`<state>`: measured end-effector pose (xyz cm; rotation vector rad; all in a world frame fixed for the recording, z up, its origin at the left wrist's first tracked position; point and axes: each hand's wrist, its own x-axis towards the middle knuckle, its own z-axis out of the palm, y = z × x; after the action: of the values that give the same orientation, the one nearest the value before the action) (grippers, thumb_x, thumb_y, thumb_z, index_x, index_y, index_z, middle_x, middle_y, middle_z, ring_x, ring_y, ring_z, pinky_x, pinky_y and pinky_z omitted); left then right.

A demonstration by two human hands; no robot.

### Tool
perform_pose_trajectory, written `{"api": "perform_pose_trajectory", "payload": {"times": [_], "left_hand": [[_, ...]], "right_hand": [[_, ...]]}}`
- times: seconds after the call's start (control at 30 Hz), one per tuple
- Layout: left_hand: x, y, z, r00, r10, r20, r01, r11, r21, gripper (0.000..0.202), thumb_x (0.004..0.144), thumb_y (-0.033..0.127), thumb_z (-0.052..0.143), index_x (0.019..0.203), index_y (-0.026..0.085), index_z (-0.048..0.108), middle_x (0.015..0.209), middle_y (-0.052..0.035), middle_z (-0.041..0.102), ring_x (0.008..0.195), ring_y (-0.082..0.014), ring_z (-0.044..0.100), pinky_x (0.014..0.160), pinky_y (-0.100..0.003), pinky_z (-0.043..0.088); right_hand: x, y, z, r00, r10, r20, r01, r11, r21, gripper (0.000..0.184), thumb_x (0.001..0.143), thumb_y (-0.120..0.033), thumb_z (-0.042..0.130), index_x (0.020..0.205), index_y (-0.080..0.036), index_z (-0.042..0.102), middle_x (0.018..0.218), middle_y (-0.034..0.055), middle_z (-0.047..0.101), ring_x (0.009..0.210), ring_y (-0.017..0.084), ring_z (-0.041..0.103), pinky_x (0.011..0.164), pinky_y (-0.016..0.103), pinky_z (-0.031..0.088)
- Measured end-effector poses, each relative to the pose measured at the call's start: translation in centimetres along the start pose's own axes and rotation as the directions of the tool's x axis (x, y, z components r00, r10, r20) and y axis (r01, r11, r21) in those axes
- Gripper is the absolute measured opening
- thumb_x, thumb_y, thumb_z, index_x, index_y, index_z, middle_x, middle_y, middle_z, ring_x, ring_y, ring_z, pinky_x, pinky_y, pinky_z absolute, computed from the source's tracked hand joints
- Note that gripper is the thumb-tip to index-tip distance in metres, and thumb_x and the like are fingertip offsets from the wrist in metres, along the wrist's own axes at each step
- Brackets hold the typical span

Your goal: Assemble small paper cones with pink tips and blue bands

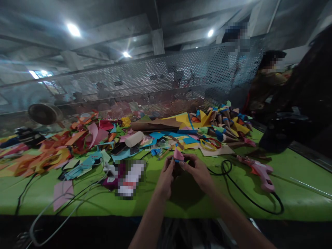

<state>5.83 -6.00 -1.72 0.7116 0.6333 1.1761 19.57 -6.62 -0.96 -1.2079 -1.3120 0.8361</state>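
Over the front middle of the green table [90,204], my two hands hold a small pink-and-blue paper piece [178,154] between them. Its pink part rises to a point above a blue band; the lower part is hidden by the fingers. My left hand [168,171] pinches it from the left side. From the right, the thumb and fingers of my right hand [195,169] close on it. To the right lies a pink glue gun [263,173] with a black cord. Just behind the hands are scissors [210,143] with yellow and red handles.
Coloured paper scraps [77,138] heap across the left and back. Several brown paper cones [225,119] are piled at the back right. A blurred-out phone-like object [131,180] and a white cable [55,204] lie left. Behind stands a perforated metal screen [145,83]; a person [269,79] sits right.
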Motion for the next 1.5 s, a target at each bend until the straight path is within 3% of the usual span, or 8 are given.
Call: {"api": "perform_pose_trajectory", "payload": {"times": [0.17,0.33,0.5,0.7,1.0,1.37,1.5], "left_hand": [[0.04,-0.01,0.07,1.000,-0.005,-0.021,0.004,1.000,-0.024,0.040,0.076,0.043,0.077,0.108,0.025,0.064,0.100,-0.0013,0.072,0.087,-0.0141,0.066,0.071,-0.021,0.048],[-0.03,0.38,0.43,0.994,-0.058,-0.098,0.042,0.988,-0.150,0.042,0.065,0.040,0.086,0.097,0.021,0.068,0.094,-0.0011,0.072,0.084,-0.0136,0.066,0.075,-0.022,0.049],[-0.15,0.52,0.52,0.994,-0.073,-0.078,0.058,0.981,-0.183,0.043,0.064,0.038,0.087,0.097,0.019,0.068,0.092,-0.0012,0.071,0.079,-0.0118,0.064,0.076,-0.022,0.049],[0.02,0.37,0.41,0.996,-0.081,-0.031,0.072,0.973,-0.219,0.042,0.067,0.039,0.085,0.096,0.018,0.065,0.084,0.0000,0.068,0.071,-0.0119,0.061,0.066,-0.023,0.047],[0.13,0.39,0.21,0.993,-0.112,-0.030,0.106,0.979,-0.174,0.048,0.065,0.045,0.085,0.099,0.018,0.062,0.079,-0.0005,0.067,0.062,-0.0117,0.058,0.060,-0.024,0.045],[-0.08,0.70,0.41,0.996,-0.085,0.010,0.086,0.994,-0.068,0.049,0.069,0.054,0.079,0.098,0.017,0.062,0.077,-0.0009,0.066,0.055,-0.0100,0.054,0.051,-0.022,0.041],[-0.08,0.66,0.35,0.997,-0.064,-0.046,0.062,0.997,-0.036,0.052,0.066,0.056,0.080,0.096,0.017,0.063,0.076,-0.0008,0.066,0.059,-0.0098,0.054,0.054,-0.021,0.040]], "right_hand": [[0.07,0.11,0.00,1.000,-0.029,0.008,0.029,1.000,-0.007,0.043,0.075,-0.055,0.070,0.101,-0.020,0.069,0.098,0.0069,0.070,0.083,0.023,0.063,0.072,0.034,0.049],[-0.06,0.05,-0.15,0.999,-0.043,0.034,0.044,0.999,-0.018,0.041,0.078,-0.055,0.067,0.104,-0.023,0.069,0.101,0.0066,0.071,0.088,0.024,0.064,0.077,0.036,0.050],[-0.07,-0.02,-0.31,0.999,-0.042,0.028,0.043,0.998,-0.039,0.037,0.079,-0.053,0.068,0.098,-0.022,0.069,0.098,0.0069,0.071,0.090,0.025,0.064,0.079,0.037,0.049],[0.04,-0.15,-0.31,0.998,-0.040,0.041,0.041,0.999,-0.007,0.037,0.082,-0.055,0.064,0.098,-0.022,0.070,0.098,0.0062,0.072,0.090,0.024,0.064,0.079,0.036,0.049],[0.01,-0.12,-0.27,0.998,-0.030,0.056,0.027,0.998,0.053,0.036,0.082,-0.054,0.064,0.099,-0.022,0.068,0.100,0.0062,0.072,0.093,0.024,0.065,0.084,0.037,0.050],[0.01,-0.20,-0.20,0.997,-0.014,0.070,0.008,0.997,0.081,0.039,0.082,-0.055,0.063,0.100,-0.021,0.067,0.094,0.0062,0.071,0.083,0.023,0.067,0.076,0.036,0.052],[-0.31,-0.64,-0.44,0.995,-0.091,-0.044,0.089,0.995,-0.050,0.034,0.085,-0.051,0.061,0.103,-0.023,0.066,0.098,0.0066,0.068,0.085,0.023,0.063,0.076,0.036,0.050]]}}
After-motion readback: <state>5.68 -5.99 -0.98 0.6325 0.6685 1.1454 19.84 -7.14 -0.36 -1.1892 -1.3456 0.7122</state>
